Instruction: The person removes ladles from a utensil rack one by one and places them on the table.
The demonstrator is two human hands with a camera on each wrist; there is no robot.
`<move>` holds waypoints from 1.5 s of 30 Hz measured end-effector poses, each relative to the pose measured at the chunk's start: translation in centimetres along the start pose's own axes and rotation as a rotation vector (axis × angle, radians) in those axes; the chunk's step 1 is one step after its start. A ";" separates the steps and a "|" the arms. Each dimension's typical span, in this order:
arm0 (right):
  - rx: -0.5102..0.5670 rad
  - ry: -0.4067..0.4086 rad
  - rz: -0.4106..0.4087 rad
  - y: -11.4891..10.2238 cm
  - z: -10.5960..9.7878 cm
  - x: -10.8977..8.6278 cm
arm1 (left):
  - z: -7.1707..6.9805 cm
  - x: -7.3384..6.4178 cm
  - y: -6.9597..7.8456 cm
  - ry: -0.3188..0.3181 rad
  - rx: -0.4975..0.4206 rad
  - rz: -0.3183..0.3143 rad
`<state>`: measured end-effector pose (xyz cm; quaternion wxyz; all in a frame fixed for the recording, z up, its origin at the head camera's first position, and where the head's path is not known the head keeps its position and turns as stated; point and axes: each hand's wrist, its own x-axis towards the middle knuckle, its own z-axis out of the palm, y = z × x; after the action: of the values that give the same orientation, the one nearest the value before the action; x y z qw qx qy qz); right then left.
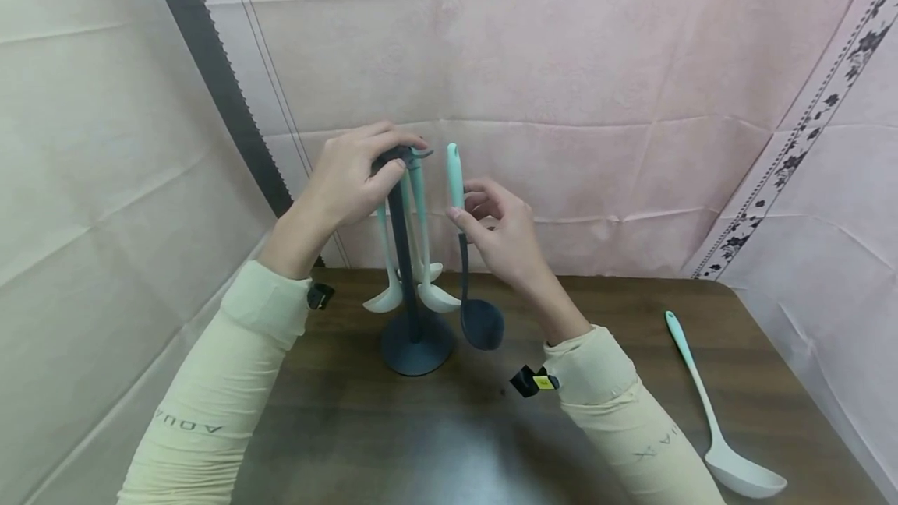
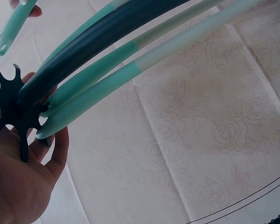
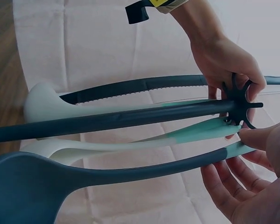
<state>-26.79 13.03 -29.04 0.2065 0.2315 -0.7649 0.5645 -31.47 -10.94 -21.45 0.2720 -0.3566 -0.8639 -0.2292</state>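
Note:
A dark utensil stand (image 1: 417,353) with a round base and a hooked top stands upright on the table. My left hand (image 1: 351,174) grips its top, thumb on one side and fingers across the other. Several white ladles (image 1: 438,299) with mint-green handles hang from the hooks; the left wrist view shows their handle ends (image 2: 84,107) at the hook ring (image 2: 11,107). My right hand (image 1: 501,228) pinches a dark ladle (image 1: 482,326) by its mint-green handle (image 3: 239,149). This ladle hangs bowl down, just right of the stand, its handle end apart from the hooks.
One white ladle (image 1: 744,474) with a mint-green handle lies on the right side of the brown wooden table (image 1: 393,443). Pale cloth (image 1: 561,61) hangs behind the table and at both sides.

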 end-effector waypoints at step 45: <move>0.011 0.040 -0.050 0.1 -2.4 -1.2 | 0.2 0.0 -0.1 0.008 0.021 0.012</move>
<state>-25.69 15.54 -29.12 0.2345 0.2403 -0.7517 0.5677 -31.55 -10.89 -21.63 0.2804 -0.3578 -0.8631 -0.2199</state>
